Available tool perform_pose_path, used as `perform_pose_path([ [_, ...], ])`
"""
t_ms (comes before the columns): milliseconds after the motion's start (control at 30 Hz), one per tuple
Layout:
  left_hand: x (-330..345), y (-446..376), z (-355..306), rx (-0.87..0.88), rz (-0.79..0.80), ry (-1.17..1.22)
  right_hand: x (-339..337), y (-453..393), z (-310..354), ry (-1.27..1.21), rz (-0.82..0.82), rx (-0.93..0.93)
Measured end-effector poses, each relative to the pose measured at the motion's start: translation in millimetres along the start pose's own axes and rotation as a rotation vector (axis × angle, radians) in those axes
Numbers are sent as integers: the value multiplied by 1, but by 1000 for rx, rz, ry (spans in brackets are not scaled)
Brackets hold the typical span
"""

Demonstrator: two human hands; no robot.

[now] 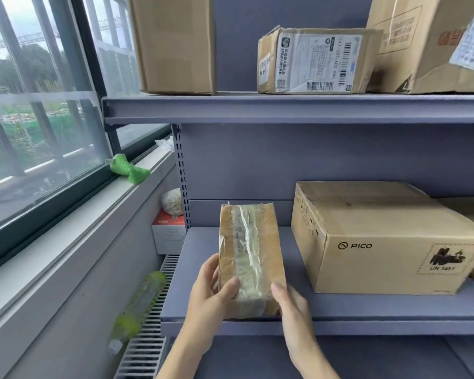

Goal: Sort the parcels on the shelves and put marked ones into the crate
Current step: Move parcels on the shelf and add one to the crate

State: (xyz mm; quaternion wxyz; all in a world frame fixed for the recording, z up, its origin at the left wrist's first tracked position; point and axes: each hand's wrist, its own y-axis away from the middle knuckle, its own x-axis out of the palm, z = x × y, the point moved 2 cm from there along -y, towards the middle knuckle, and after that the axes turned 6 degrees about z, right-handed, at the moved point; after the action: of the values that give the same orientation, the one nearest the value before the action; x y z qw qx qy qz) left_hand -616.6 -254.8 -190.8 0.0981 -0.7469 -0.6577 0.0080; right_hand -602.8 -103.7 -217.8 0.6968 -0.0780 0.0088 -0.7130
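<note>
- Your left hand (212, 292) and right hand (290, 299) both grip the taped parcel (251, 258) by its near end.
- Turn it slowly; check every face for marks.

right box (433, 42): cut off by edge | green bottle (137, 307): blurred

Daylight is coming in through a large window (39, 105) on the left, its dark frame and bars standing before blurred trees and green netting outside; a pale sill (74, 222) is running beneath it, with a scrap of green foam (127, 168) lying on it. A grey-blue metal shelving unit (285, 160) is filling the right side, its perforated upright (181, 173) rising beside the window; a white slatted grille (148, 337) is lying along the floor below, against the grey wall (80, 310).
</note>
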Motion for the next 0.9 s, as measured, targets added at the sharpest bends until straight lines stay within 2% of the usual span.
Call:
perform_pose_path([
  [133, -5, 29, 7, 101, 70, 118, -17, 20, -2, 21, 117, -85],
  [233, -8, 24, 4, 172, 33, 46, -19, 14, 4, 89, 209, -121],
  [400, -8, 4, 5, 171, -55, -239, -18, -14, -16, 454, 68, -12],
  [500, -8, 3, 12, 139, -116, -322, -13, -14, -30, 499, 48, 76],
  [667, -8, 15, 18, 53, -166, -308, -8, -10, -47, 552, -3, 111],
  [733, -7, 20, 9, 54, -250, -327, -6, -9, -43, 555, 9, 110],
  [833, -1, 19, -22, 230, -398, -488, -5, -7, -31, 515, 29, 72],
  [900, 12, 17, -46, 390, -409, -641, -3, -5, -24, 499, 27, 27],
])
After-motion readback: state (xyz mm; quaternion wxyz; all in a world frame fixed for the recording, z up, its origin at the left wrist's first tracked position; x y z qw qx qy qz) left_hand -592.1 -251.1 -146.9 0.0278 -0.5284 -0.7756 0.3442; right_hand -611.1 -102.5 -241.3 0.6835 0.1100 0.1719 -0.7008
